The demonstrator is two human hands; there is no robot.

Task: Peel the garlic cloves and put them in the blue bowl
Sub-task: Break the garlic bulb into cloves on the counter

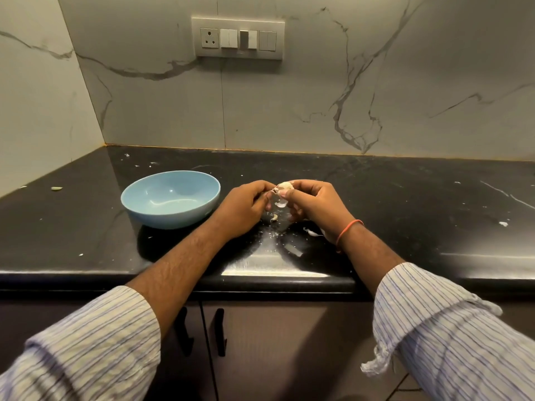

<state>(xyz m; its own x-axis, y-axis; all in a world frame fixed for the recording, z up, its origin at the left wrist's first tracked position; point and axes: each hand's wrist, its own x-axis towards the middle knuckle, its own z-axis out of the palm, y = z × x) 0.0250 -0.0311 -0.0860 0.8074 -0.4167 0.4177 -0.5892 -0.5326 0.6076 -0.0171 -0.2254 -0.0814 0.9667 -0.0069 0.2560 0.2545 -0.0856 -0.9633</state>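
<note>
A pale garlic clove (285, 186) with loose papery skin is held just above the black counter, between both hands. My right hand (314, 204) grips it from the right with curled fingers. My left hand (246, 208) pinches the skin at its left side. A light blue bowl (170, 205) stands on the counter just left of my left hand; nothing shows inside it. A small piece of garlic (274, 217) lies on the counter under the hands.
Bits of white garlic skin (293, 250) are scattered on the black counter (405, 227) around and in front of the hands. A small greenish scrap (56, 188) lies far left. Marble walls close the back and left; a switch panel (238, 38) is on the back wall.
</note>
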